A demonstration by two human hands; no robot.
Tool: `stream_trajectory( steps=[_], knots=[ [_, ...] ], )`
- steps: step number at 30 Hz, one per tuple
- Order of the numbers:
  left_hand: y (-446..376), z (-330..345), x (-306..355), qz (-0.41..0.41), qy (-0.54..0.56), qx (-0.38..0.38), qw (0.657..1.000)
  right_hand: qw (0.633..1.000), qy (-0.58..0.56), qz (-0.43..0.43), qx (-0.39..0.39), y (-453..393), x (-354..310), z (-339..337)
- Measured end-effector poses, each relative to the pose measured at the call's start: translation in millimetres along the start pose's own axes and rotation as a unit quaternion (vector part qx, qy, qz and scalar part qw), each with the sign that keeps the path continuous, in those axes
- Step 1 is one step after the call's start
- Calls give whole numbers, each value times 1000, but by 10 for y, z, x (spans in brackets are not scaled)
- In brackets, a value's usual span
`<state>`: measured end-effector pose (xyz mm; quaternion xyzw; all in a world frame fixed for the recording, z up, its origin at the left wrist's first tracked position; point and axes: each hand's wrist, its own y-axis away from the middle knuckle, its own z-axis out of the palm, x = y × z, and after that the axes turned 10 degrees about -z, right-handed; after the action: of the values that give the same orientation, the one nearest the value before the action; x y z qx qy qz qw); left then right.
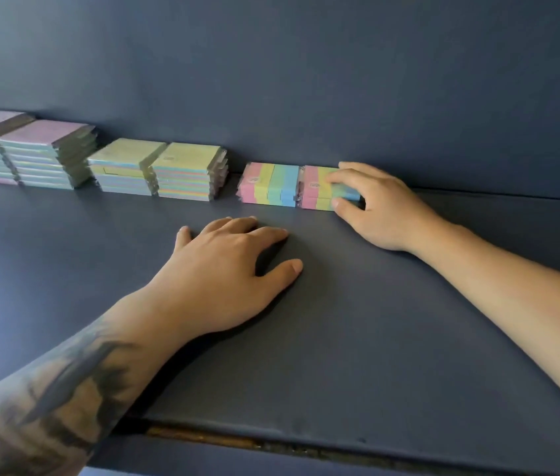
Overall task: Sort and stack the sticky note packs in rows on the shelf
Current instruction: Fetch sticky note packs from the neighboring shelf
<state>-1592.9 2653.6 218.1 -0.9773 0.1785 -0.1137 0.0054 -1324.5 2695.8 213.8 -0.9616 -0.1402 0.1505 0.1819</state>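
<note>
The right hand (380, 204) grips the striped pack (320, 188), lying lengthwise along the back wall (306, 80) beside its twin (269, 183), while the farther left hand (234, 266) rests flat, fingers relaxed, on the shelf (374, 338).

Pack labels (254, 180) too blurred

Dark blue shelf (357, 338), matte surface, same blue on the back wall. Along the far edge, a row of sticky note stacks: two tall pink-topped stacks (31, 152) far left, touching each other; right of them two shorter yellow-topped stacks (158, 170), side by side; then two striped packs (270, 183), pink-yellow-green-blue, butted together. Left hand (230, 266) lies flat on the shelf, near middle. Right hand (374, 207) grips the rightmost striped pack (316, 192).
</note>
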Motion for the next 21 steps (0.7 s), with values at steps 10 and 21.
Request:
stream_trajectory(
  steps=[10,21],
  knots=[
    [346,-56,173,-36,-39,-41,998,996,60,42,-47,652,-301,-362],
    [1528,460,1886,-23,-104,-15,994,975,79,128,-165,3310,-22,-1370]
  ],
)
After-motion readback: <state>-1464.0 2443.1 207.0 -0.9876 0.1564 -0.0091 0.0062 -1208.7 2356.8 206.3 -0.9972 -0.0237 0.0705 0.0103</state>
